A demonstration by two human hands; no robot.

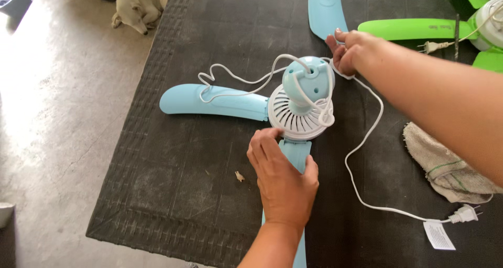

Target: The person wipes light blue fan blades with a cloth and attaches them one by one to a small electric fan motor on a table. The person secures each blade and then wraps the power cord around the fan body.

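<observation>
A light blue ceiling fan lies on a black mat (173,168). Its white vented motor hub (297,117) carries a blue cap (309,80), and one blade (209,100) reaches left. My left hand (283,179) rests flat on the near blade (298,158), fingertips touching the hub's rim. My right hand (348,51) is closed on the white power cord (367,132) by the far blade (325,9). The cord loops over the cap and trails to a plug (463,214) with a paper tag (439,235).
A green fan (414,29) with its own white cord and plug lies at the far right. A beige rag (445,166) sits under my right forearm. A pale dog (139,3) lies on the concrete floor beyond the mat's left corner.
</observation>
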